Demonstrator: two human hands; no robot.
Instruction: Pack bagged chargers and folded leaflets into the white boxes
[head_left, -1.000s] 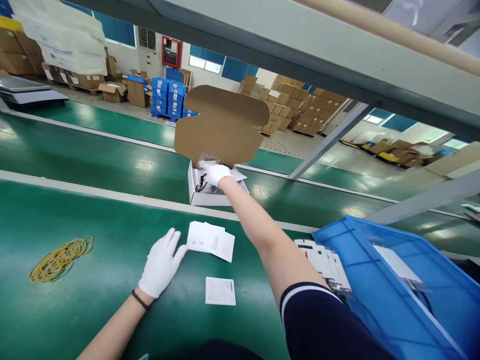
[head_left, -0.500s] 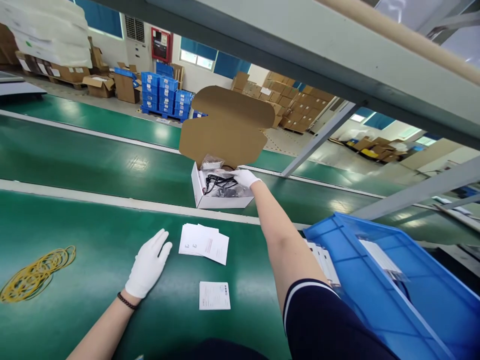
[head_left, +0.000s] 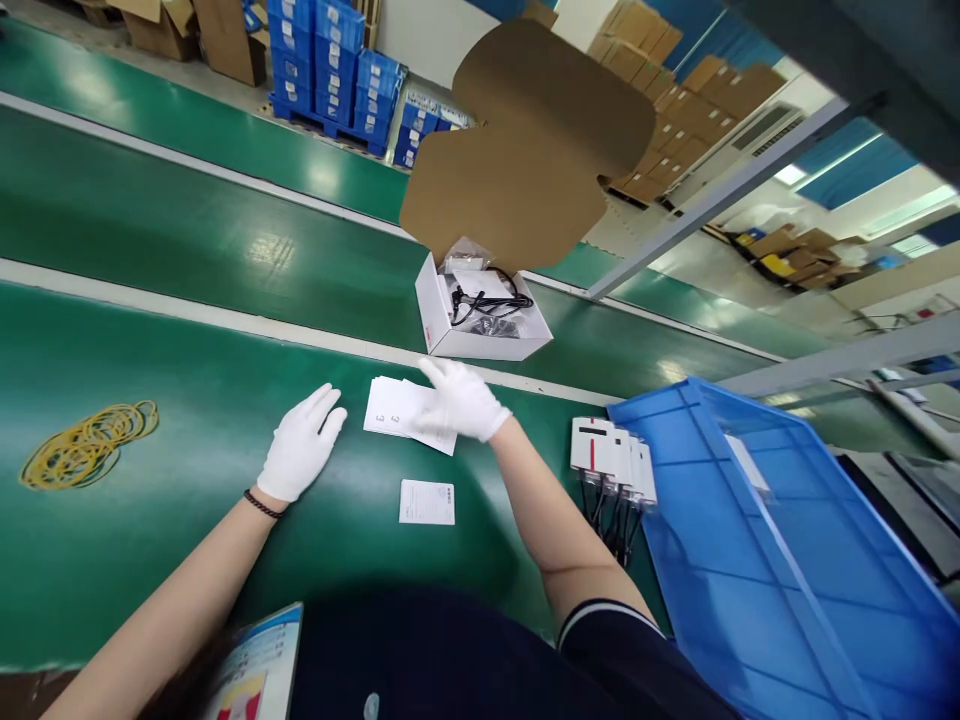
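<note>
My left hand (head_left: 302, 445), in a white glove, lies flat on the green bench with its fingers stretched out, holding nothing. To its right is a small stack of white printed sheets (head_left: 391, 408). My gloved right hand (head_left: 459, 400) hovers at the right side of those sheets, slightly blurred, its fingers apart and nothing seen in them. Whether it touches the paper I cannot tell. Beyond it an open white carton (head_left: 484, 346) with a raised brown lid (head_left: 517, 150) holds a coiled black cable (head_left: 487, 302) and clear plastic bags. A small printed booklet (head_left: 427, 502) lies nearer me.
Yellow rubber bands (head_left: 88, 445) lie in a heap at the left. Several white devices with black cables (head_left: 613, 462) stand at the right beside a large blue bin (head_left: 720, 540). A grey metal post (head_left: 712, 205) rises behind the bench. Blue crates (head_left: 334, 65) are stacked farther back.
My right hand has come out of the carton and back toward me to the printed sheets. My left hand stays flat on the bench. The view has tilted downward.
</note>
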